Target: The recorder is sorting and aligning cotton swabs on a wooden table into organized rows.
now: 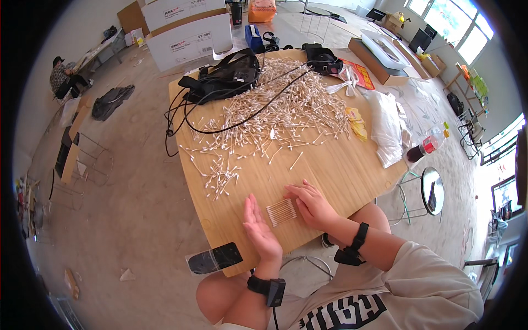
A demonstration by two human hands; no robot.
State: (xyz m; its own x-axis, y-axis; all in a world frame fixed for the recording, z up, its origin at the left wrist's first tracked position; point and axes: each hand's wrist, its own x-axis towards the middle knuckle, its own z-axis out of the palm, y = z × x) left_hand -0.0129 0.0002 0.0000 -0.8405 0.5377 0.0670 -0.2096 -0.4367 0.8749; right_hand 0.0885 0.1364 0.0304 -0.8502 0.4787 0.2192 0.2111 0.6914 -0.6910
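Now two hands — left (260,230), right (311,203) — flat, open, flanking one swab row (281,212); one big swab pile (275,113) beyond.

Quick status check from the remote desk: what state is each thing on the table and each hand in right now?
Left hand: open, on edge, beside the row.
Right hand: open, fingers flat at the row's other side.
Row of cotton swabs: aligned side by side, flat between the hands.
Swab pile: loose, scattered.
Black cable: draped across the pile.
Clear bag: crumpled, lying flat.
Bottle: on its side, capped.
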